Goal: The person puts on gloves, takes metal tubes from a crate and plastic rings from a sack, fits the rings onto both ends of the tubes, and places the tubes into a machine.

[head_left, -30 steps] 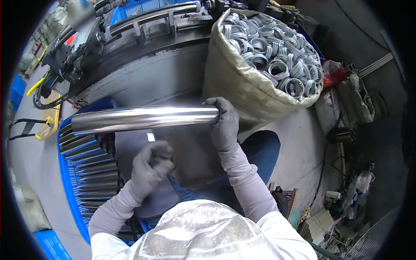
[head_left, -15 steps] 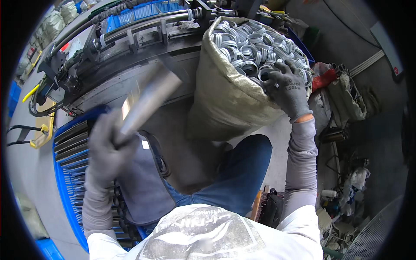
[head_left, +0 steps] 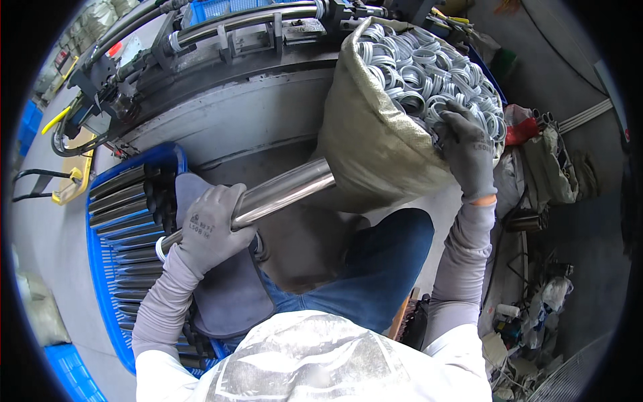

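A shiny metal tube (head_left: 284, 192) lies across my gloved left hand (head_left: 218, 224), whose fingers are wrapped round it. Its far end points toward the sack, and a pale ring (head_left: 161, 249) sits round its near end, just behind my wrist. On the right, my gloved right hand (head_left: 467, 144) reaches over the rim of a large woven sack (head_left: 375, 151) heaped with grey metal rings (head_left: 415, 77). Its fingers are bent and drawn together among the rings; what they pinch is hidden.
A blue crate (head_left: 100, 281) with rows of dark tubes (head_left: 137, 231) stands at my left, with a grey pad (head_left: 231, 298) beside it. Across the far side runs a machine bench (head_left: 248, 100) holding a long tube. Bags and scrap (head_left: 536, 308) lie at the right.
My left hand has moved right and lowered the tube to a flatter slant. My right hand's fingers have drawn closer together in the rings. The view has shifted slightly.
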Action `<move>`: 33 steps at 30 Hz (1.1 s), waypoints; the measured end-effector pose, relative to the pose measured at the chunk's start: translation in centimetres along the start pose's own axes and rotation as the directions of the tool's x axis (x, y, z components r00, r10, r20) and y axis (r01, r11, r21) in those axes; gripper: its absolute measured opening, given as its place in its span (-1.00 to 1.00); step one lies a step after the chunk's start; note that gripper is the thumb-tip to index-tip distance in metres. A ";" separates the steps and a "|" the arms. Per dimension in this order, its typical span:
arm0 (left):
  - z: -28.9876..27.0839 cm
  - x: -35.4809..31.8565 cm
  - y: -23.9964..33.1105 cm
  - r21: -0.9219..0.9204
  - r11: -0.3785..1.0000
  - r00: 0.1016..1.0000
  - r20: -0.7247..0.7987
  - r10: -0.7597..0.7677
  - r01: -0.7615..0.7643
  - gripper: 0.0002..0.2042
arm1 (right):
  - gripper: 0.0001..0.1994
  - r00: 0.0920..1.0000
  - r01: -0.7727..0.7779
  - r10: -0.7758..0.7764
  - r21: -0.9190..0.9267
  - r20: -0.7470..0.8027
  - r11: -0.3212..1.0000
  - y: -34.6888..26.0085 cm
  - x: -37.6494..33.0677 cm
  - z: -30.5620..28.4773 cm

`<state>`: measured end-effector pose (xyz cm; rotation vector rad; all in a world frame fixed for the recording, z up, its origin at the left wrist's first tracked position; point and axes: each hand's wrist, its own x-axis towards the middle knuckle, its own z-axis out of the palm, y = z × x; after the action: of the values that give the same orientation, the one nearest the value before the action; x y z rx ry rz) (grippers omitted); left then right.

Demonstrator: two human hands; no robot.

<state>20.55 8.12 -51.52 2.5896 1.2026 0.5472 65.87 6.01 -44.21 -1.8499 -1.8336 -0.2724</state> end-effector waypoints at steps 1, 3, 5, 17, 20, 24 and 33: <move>-0.1 0.0 -0.1 0.005 1.000 1.000 -0.002 -0.007 0.007 -0.42 | -0.77 0.993 0.039 -0.037 0.020 -0.111 0.999 -0.5 -0.1 0.1; -0.3 -0.5 -0.2 0.021 0.999 0.999 0.005 -0.042 0.042 -0.42 | -0.80 0.962 0.079 -0.051 0.094 -0.268 0.992 -3.6 -0.7 -0.5; -0.5 -0.1 0.2 -0.032 0.999 0.999 -0.024 0.022 -0.023 -0.43 | -0.79 0.976 -0.014 0.113 0.459 -0.187 0.888 -7.5 -3.1 -1.1; 0.6 -0.3 0.1 0.018 0.999 0.999 0.025 0.042 -0.042 -0.38 | -0.38 0.866 -0.453 0.153 0.876 0.477 -0.167 -13.2 -8.3 15.7; 1.0 -0.5 -0.1 0.056 0.998 0.998 0.067 0.003 -0.006 -0.33 | -0.69 0.995 -0.095 0.033 0.920 0.089 0.380 -13.5 -7.5 16.5; 0.7 0.0 0.2 0.042 0.999 0.997 0.083 0.011 -0.014 -0.32 | -0.72 0.983 -0.110 0.185 0.792 -0.004 0.601 -15.5 -7.8 14.8; 1.2 0.1 -0.4 0.054 0.998 0.993 0.114 0.026 -0.032 -0.30 | -0.69 0.940 -0.147 0.340 0.867 -0.027 0.476 -16.4 -8.0 16.9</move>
<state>20.87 8.39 -52.72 2.6492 1.1610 0.3711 45.77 6.56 -58.84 -1.2375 -1.1511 0.4950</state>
